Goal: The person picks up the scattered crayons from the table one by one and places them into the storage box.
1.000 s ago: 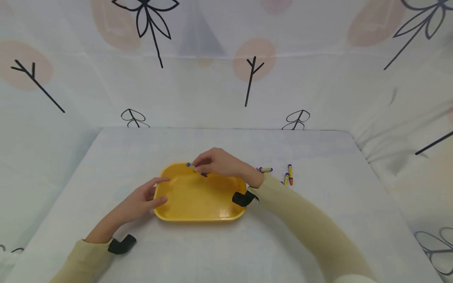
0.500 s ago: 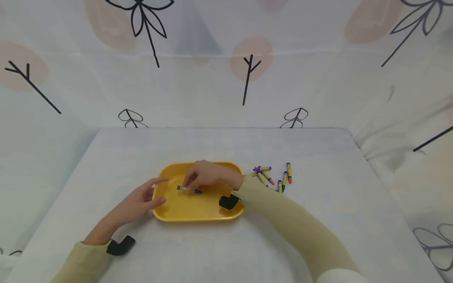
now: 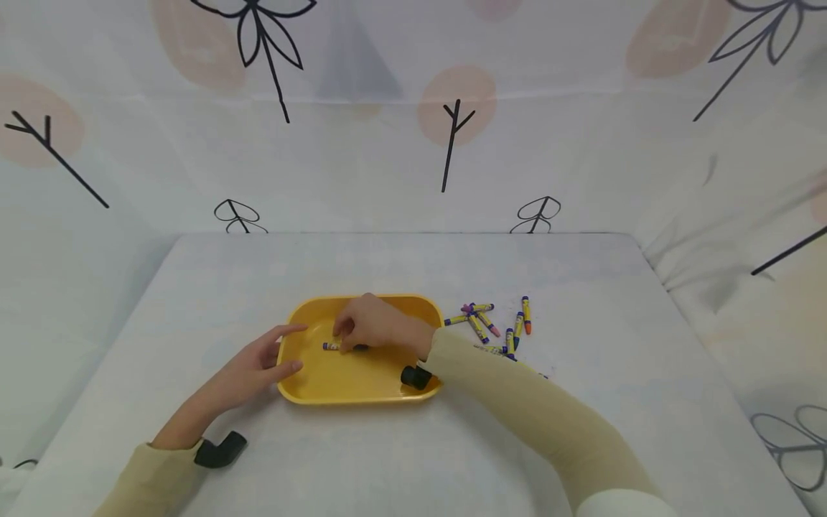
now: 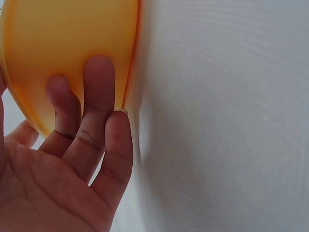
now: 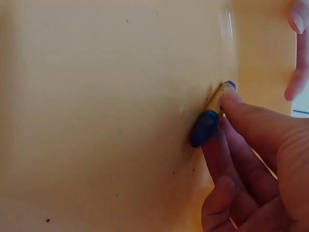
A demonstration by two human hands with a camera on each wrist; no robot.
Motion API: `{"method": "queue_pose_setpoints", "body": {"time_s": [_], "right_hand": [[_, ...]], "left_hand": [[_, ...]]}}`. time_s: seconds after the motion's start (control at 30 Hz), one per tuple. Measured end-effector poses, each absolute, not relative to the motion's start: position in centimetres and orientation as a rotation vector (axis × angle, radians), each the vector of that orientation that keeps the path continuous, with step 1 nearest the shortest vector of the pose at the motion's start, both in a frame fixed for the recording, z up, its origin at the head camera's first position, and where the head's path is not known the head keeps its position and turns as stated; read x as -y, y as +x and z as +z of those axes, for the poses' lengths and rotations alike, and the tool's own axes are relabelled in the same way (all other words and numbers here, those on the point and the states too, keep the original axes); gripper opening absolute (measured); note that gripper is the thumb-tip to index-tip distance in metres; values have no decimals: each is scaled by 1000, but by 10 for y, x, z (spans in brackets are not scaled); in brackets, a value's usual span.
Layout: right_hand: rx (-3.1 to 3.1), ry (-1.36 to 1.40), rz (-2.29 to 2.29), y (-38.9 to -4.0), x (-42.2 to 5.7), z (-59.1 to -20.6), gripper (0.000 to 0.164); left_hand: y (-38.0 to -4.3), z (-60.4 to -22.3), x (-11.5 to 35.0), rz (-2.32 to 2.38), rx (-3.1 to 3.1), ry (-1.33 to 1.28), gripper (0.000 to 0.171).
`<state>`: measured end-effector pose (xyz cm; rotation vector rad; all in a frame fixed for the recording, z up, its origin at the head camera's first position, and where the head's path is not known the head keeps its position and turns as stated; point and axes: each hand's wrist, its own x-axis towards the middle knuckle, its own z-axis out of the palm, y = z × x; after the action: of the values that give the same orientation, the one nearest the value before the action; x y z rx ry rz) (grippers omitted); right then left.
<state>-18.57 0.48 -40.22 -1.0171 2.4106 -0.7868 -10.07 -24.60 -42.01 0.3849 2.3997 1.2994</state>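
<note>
Blue-tipped and pale-wrapped, a slim crayon [image 5: 210, 116] sits inside the glossy yellow rounded tray [image 3: 362, 388], pinched between thumb and fingers of the down-reaching right hand [image 3: 375, 323]. The left hand [image 3: 255, 366], fingers apart, rests at the tray's left end. Only the right wrist view shows the crayon's tip clearly. A second ago it was held near the far rim.

White-covered table [image 3: 226, 280] before pale cloth backdrop [image 3: 362, 165] with black plant drawings [image 3: 450, 146]
</note>
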Motion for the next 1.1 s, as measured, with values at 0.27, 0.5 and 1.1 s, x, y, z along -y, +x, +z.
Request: {"method": "queue_pose_setpoints", "body": {"time_s": [0.27,0.5,1.1], "right_hand": [[-2399,-993,-814,-187,-4,-399,25],[-2364,-991,-916,-189,-26,-367,27],[-2646,-563,-1012,-153,-223,-369,24]], "left_hand": [[-101,-421,249,1306,-2393,389,60],[-101,-422,251,1301,-2399,375,60],[-100,-418,245,1197,-2430,342,63]]}}
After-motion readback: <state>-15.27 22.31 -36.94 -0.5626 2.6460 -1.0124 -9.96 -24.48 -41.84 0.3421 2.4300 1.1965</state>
